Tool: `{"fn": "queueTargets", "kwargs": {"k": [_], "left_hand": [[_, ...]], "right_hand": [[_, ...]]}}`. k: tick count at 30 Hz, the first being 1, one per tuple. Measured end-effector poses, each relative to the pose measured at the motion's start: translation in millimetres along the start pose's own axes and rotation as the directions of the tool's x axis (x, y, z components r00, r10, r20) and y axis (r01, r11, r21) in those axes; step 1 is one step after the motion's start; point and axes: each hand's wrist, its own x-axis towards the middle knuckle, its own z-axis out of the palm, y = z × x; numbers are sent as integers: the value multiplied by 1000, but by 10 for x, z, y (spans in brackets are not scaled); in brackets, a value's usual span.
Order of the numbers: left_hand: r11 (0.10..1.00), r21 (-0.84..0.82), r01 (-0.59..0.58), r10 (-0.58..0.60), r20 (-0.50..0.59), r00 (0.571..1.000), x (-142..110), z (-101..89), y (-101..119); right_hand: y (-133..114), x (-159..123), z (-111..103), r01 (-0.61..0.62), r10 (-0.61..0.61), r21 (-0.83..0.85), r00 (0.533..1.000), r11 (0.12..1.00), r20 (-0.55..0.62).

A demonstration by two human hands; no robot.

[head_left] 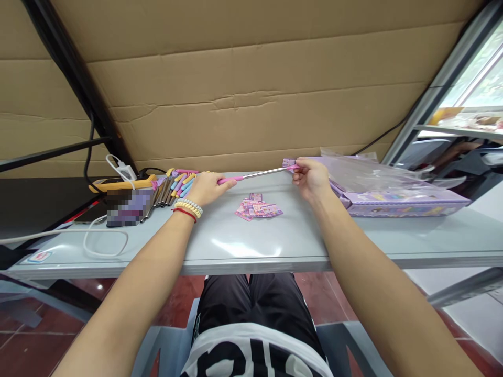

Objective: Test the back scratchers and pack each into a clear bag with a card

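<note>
My left hand (207, 187) is closed around the pink handle of a thin telescopic metal rod (259, 174) held level above the grey table (243, 246). My right hand (310, 178) pinches the rod's far end, where a small purple piece (288, 163) sits. The rod is stretched out between both hands. Below it, a few pink and purple cards (257, 208) lie on the table.
A row of similar rods with coloured handles (175, 186) lies at the left, beside a yellow device (120, 183) and white cables (104, 243). A purple box with clear plastic bags (393, 196) lies at the right. A cardboard wall (251, 94) stands behind the table.
</note>
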Motion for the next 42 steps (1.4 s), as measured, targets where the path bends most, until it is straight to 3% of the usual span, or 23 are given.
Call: {"fn": "queueTargets", "kwargs": {"k": [5,11,15,18,22,25,33,42], "left_hand": [[988,-155,18,-28,-63,998,-11,-51,-81],[937,-344,64,-60,21,998,-35,-118,-195],[918,-388,85,-66,63,996,-37,-117,-205],[935,-350,62,-39,74,996,-40,-106,-150],[954,-298,29,-4,84,996,-45,-78,-85],[961,-277,-3,30,90,995,-45,-55,-59],[968,-252,-16,49,123,991,-60,-23,57],[967,-253,-5,37,125,991,-64,20,94]], "right_hand": [[-6,-4,-14,8,-8,8,1000,1000,-2],[-16,-31,-55,-14,40,-156,986,988,165],[21,-25,-35,5,43,-315,989,949,145],[73,-8,-21,87,-72,-514,996,853,51],[135,14,-47,188,-304,-806,953,561,10],[168,32,-84,157,-302,-887,953,434,21],[210,74,-148,101,-288,-943,957,317,5],[233,71,-157,83,-274,-949,962,305,-3]]}}
